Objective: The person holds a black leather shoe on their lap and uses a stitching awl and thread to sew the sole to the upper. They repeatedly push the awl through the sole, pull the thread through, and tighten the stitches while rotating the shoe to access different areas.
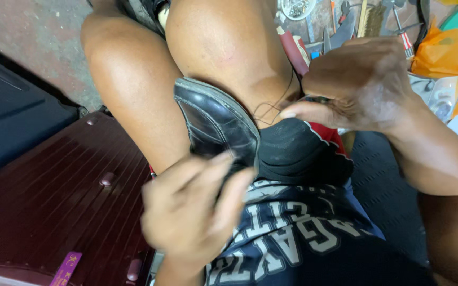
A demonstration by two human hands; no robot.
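A black leather shoe (pixel 216 121) is wedged between my bare knees, its sole edge turned up toward me. My left hand (pixel 192 212) is blurred and grips the shoe's near end with fingers and thumb. My right hand (pixel 356 85) hovers to the right of the shoe with fingers pinched together. A thin dark thread (pixel 271 108) loops from the shoe toward those pinched fingers. Any needle in the fingers is too small to make out.
A dark red ribbed suitcase (pixel 54 196) lies at my left, with a black case (pixel 6 111) behind it. Hand tools (pixel 340 26) are scattered on the ground at the top right, beside an orange plastic bag (pixel 446 58).
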